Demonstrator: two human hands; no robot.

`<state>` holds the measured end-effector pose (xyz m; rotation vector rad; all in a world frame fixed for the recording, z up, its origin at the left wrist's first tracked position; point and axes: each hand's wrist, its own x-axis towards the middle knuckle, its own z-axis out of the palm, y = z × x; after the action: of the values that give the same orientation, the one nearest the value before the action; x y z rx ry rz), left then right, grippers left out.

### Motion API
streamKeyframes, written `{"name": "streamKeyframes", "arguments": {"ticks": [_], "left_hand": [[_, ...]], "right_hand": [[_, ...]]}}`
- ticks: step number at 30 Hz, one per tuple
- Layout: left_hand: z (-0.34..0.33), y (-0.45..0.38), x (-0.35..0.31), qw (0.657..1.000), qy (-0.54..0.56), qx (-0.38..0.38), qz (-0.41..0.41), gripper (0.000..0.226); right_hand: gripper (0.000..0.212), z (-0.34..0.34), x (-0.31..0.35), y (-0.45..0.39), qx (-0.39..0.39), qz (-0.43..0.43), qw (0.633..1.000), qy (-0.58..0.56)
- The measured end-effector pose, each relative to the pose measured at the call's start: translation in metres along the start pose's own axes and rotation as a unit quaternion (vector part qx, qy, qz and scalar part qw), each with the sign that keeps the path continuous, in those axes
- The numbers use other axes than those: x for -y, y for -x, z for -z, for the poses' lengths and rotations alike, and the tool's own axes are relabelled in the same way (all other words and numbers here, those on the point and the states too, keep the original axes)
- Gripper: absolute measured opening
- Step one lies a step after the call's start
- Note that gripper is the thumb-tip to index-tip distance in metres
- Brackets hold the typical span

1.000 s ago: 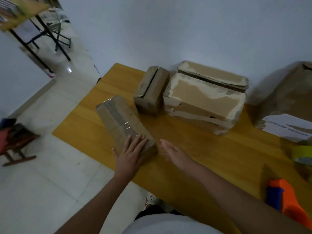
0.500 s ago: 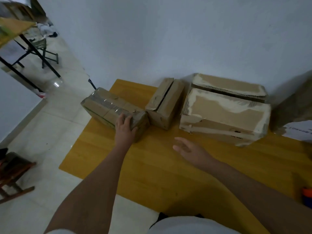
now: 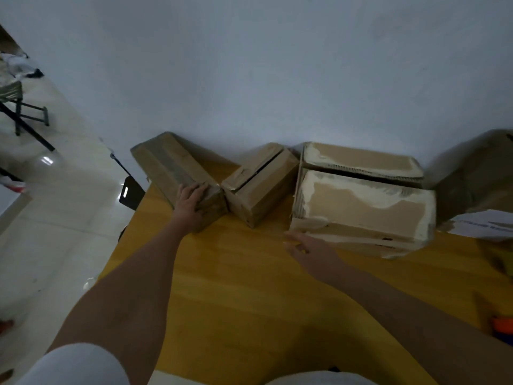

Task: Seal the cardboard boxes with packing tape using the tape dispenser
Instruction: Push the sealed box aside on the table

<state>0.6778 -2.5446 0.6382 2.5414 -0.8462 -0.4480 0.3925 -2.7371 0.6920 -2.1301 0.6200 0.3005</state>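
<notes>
Head-camera view of a yellow wooden table (image 3: 249, 287) set against a pale wall (image 3: 249, 65). A long taped box (image 3: 163, 162) lies at the far left corner of the table, one end reaching the wall and its left part overhanging the table's left edge; a strip of clear tape runs along its top. The left hand (image 3: 190, 207) rests on the near end of this box, palm down, fingers laid over the top edge and thumb apart from them. Just to the right, a smaller box (image 3: 261, 184) sits at an angle, its near corner touching the taped box so that the two form a V; a dark slit between its top flaps shows they are not closed flush. Farther right along the far edge stands a large box (image 3: 361, 215) with torn, whitish patches on its faces, and behind it, against the wall, a second torn box (image 3: 358, 159). The right hand (image 3: 308, 251) hovers above the table just in front of the large box's near left corner, fingers loosely spread and holding nothing. At the far right edge a dark brown box (image 3: 477, 173) with a white paper label (image 3: 485, 226) is partly cut off. An orange and blue object (image 3: 503, 329), possibly the tape dispenser, shows at the near right edge, well apart from both hands. Tiled floor (image 3: 55, 218) lies to the left.
</notes>
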Motion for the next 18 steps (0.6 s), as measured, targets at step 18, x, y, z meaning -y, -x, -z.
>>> {"name": "streamKeyframes", "arguments": {"ticks": [18], "left_hand": [[-0.008, -0.037, -0.104, 0.993, -0.115, -0.006, -0.028, 0.065]], "right_hand": [[0.049, -0.005, -0.002, -0.012, 0.003, 0.020, 0.998, -0.055]]}}
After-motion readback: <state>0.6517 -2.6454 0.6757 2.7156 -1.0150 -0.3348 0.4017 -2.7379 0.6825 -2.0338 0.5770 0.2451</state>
